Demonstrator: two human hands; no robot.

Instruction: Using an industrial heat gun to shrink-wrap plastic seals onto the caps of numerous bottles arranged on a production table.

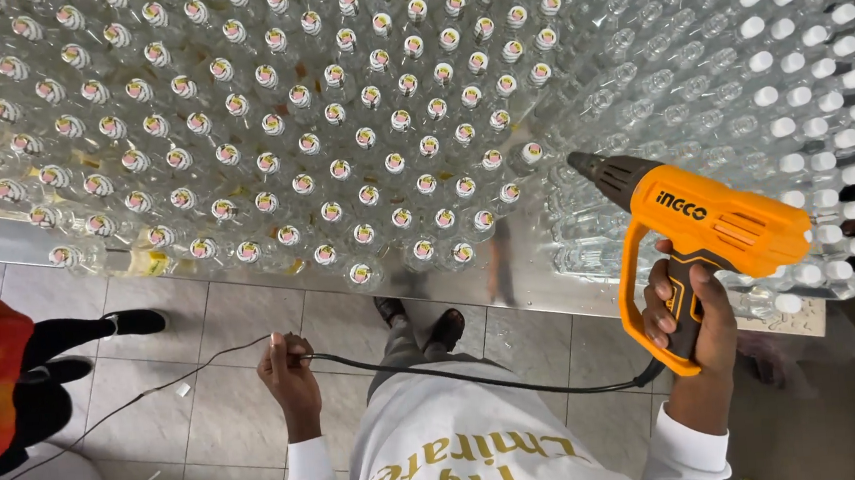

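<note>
Grips an orange heat gun (717, 225) in the right hand (688, 312), fingers wrapped tight round the dark handle. Aims its nozzle (593, 168) just beside the nearest sleeved bottle cap (532, 152), at the right end of the packed rows. Pinches the black cord (457, 378) in the left hand (288, 372), fingers closed narrow on it, held low over the tiled floor (217, 385) and clear of the table edge (6, 239). Looks like heating the cap sleeves, at a row's end. Probably calls next for a steady nozzle close to the caps without touching them, and slack in the cord. Counts one heat gun, one cord, two hands. Finds clear bottles with patterned caps (339, 126) far too many to count, likewise white-capped bottles (817, 72) to the right. Shows another person's dark shoe (137, 320) at left.
</note>
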